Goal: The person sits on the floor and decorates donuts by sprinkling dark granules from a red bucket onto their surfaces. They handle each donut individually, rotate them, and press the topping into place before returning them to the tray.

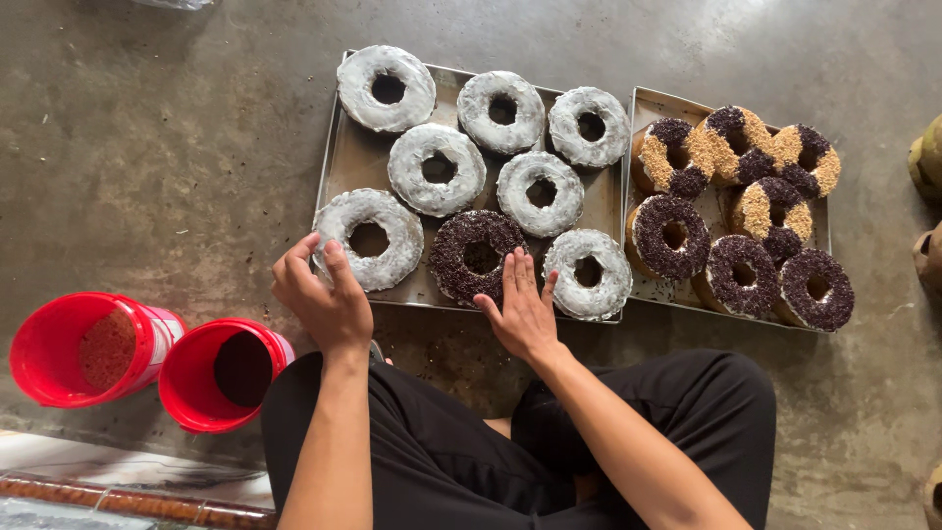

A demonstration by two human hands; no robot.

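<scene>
Fingers of the right hand [522, 316] lie flat and spread, open, on the near rim of the metal tray [345, 157], between a chocolate-sprinkled doughnut [478, 257] and a white-iced doughnut [589, 274]. The left hand [322, 295], loosely curled and holding nothing, touches another white-iced ring [370, 238] at the tray's lower left corner. Two red tubs [147, 358] stand on the concrete floor at lower left; a second tray [648, 103] of finished doughnuts sits right of centre.

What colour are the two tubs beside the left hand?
Red tubs, seen in the head view.
</scene>
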